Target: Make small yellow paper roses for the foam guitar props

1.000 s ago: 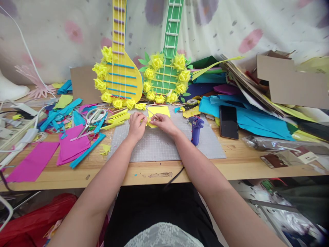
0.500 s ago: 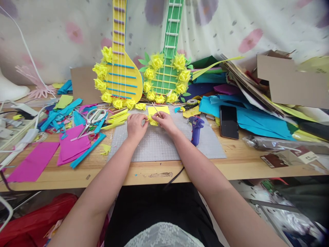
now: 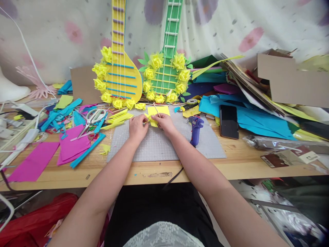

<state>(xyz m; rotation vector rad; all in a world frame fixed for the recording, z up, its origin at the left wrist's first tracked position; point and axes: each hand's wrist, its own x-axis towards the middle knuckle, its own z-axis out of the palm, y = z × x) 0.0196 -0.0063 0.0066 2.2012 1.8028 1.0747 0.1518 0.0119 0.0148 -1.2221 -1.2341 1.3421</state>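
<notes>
Above the grey cutting mat point(image 3: 154, 151), my left hand point(image 3: 138, 127) pinches the left side of a small piece of yellow paper point(image 3: 153, 122). My right hand point(image 3: 163, 123) is closed on a thin stick point(image 3: 156, 109) and touches the same paper from the right. The stick slants up and to the left past my fingers. Just behind my hands lies a yellow paper sheet point(image 3: 163, 110). Folded yellow strips point(image 3: 118, 118) lie to the left of my left hand. A purple glue gun point(image 3: 195, 130) stands on the mat to the right of my right hand.
Behind the mat stand a yellow paper instrument point(image 3: 128, 77) and a green one point(image 3: 166, 73), both with yellow paper flowers. Scissors point(image 3: 94, 118), magenta sheets point(image 3: 36, 161) and blue scraps lie at left. A phone point(image 3: 229, 121) and stacked paper and cardboard point(image 3: 290, 80) lie at right.
Both hands stay close together over the mat, with my left hand a little further right. The yellow paper between them has shifted slightly, and its left end shows more.
</notes>
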